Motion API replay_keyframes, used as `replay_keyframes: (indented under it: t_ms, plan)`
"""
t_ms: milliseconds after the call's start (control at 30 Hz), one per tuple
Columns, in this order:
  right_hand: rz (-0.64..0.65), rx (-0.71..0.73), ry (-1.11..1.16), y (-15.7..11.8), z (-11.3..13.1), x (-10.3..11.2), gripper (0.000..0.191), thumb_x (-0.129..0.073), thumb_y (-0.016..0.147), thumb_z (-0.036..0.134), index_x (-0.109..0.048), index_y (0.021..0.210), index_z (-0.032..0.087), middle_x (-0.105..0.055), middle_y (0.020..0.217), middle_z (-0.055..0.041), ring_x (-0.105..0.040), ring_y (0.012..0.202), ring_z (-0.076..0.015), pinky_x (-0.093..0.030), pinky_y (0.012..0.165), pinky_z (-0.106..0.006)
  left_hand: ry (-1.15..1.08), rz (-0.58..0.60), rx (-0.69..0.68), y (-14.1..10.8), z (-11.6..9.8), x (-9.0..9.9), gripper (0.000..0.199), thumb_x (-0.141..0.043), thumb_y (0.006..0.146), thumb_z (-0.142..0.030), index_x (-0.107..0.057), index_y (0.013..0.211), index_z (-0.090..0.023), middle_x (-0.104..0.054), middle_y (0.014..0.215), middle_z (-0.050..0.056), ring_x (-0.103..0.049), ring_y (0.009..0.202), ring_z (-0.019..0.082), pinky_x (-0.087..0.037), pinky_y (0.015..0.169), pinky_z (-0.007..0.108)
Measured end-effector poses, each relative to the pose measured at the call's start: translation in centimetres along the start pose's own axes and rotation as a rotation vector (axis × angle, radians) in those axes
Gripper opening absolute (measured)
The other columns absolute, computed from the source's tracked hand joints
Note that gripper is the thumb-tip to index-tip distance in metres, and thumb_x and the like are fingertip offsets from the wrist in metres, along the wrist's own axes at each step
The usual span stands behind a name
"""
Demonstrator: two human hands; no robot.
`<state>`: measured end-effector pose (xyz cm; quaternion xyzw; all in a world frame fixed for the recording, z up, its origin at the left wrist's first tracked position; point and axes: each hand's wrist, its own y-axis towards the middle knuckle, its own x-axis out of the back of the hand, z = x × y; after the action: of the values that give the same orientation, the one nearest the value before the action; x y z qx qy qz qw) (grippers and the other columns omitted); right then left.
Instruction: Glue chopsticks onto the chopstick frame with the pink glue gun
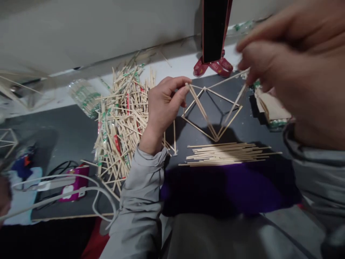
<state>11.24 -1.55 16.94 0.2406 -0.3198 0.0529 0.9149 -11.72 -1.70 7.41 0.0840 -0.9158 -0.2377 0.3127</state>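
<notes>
A frame of thin wooden sticks (199, 128) stands on the dark grey table, its sticks meeting at pale joints. My left hand (168, 104) pinches the upper end of a stick at the frame's left side. Large and blurred at the upper right, my right hand (291, 61) has its thumb and fingers pressed together around the top of the frame's right side, where sticks meet; the exact grip is smeared by motion. Loose sticks (229, 153) lie in a flat row just in front of the frame.
A big heap of chopsticks (124, 122) with wrappers lies left, beside a plastic-wrapped bundle (84, 97). A black upright device (215, 28) with a red strap stands behind. Purple cloth (229, 187) covers the front edge. White cables (99, 194) and a magenta pack (75, 183) lie at left.
</notes>
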Motion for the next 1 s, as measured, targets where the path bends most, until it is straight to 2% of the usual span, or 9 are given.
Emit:
replay_keyframes:
  t_ms: [100,233,400,533,733,867,1000]
  plan:
    - [0.163,0.225,-0.277,-0.8,0.0,-2.6,0.024,-0.055,0.095,0.032,-0.077,0.096,0.024,-0.074,0.099,-0.0084,-0.068,0.097,-0.0269,-0.045,0.079,-0.041,0.002,0.014,0.001,0.0,0.4,-0.1,0.023,-0.060,0.098,-0.047,-0.073,0.107,-0.030,-0.071,0.097,0.000,-0.068,0.062,0.011,-0.054,0.058,0.025]
    - [0.220,0.162,-0.373,-0.8,-1.0,-5.9,0.033,-0.043,0.102,0.030,-0.073,0.116,0.024,-0.071,0.118,-0.0108,-0.066,0.110,-0.0274,-0.047,0.089,-0.040,0.000,0.023,-0.009,0.1,1.0,-0.2,0.030,-0.058,0.097,-0.054,-0.073,0.108,-0.031,-0.072,0.097,0.002,-0.066,0.059,0.011,-0.054,0.056,0.025]
    - [0.163,0.136,-0.286,-1.2,-2.1,-8.2,0.037,-0.039,0.104,0.033,-0.070,0.121,0.021,-0.070,0.118,-0.0108,-0.064,0.110,-0.0263,-0.047,0.093,-0.038,0.000,0.020,-0.041,0.2,1.7,-0.3,0.030,-0.058,0.096,-0.056,-0.073,0.109,-0.034,-0.071,0.098,0.002,-0.066,0.059,0.012,-0.055,0.055,0.025]
    - [0.131,0.148,-0.216,-1.3,-2.7,-9.0,0.039,-0.036,0.105,0.034,-0.070,0.119,0.024,-0.070,0.119,-0.0095,-0.065,0.107,-0.0249,-0.046,0.091,-0.037,0.006,0.012,-0.065,0.1,1.9,-0.3,0.029,-0.058,0.096,-0.054,-0.073,0.109,-0.034,-0.071,0.098,0.002,-0.065,0.058,0.011,-0.056,0.057,0.026]
    - [0.135,0.140,-0.232,-1.2,-2.6,-9.2,0.040,-0.034,0.105,0.035,-0.071,0.118,0.025,-0.071,0.116,-0.0101,-0.065,0.109,-0.0255,-0.047,0.092,-0.039,0.039,0.029,-0.118,0.0,2.1,-0.1,0.031,-0.055,0.098,-0.056,-0.071,0.113,-0.033,-0.068,0.100,0.003,-0.068,0.065,0.012,-0.055,0.059,0.025]
    - [0.183,0.062,-0.256,-0.7,-2.2,-9.2,0.037,-0.037,0.103,0.032,-0.072,0.114,0.028,-0.072,0.118,-0.0087,-0.066,0.110,-0.0276,-0.049,0.092,-0.043,0.043,0.023,-0.145,0.0,2.2,-0.2,0.035,-0.051,0.100,-0.057,-0.069,0.114,-0.031,-0.066,0.099,0.002,-0.070,0.068,0.011,-0.054,0.059,0.022]
    - [0.268,0.029,-0.356,-0.3,-1.8,-8.9,0.041,-0.036,0.103,0.034,-0.074,0.110,0.021,-0.074,0.113,-0.0133,-0.067,0.106,-0.0304,-0.049,0.087,-0.043,0.078,0.019,-0.101,-0.2,1.6,-0.2,0.037,-0.050,0.100,-0.059,-0.069,0.112,-0.030,-0.067,0.097,0.001,-0.070,0.066,0.011,-0.053,0.056,0.021]
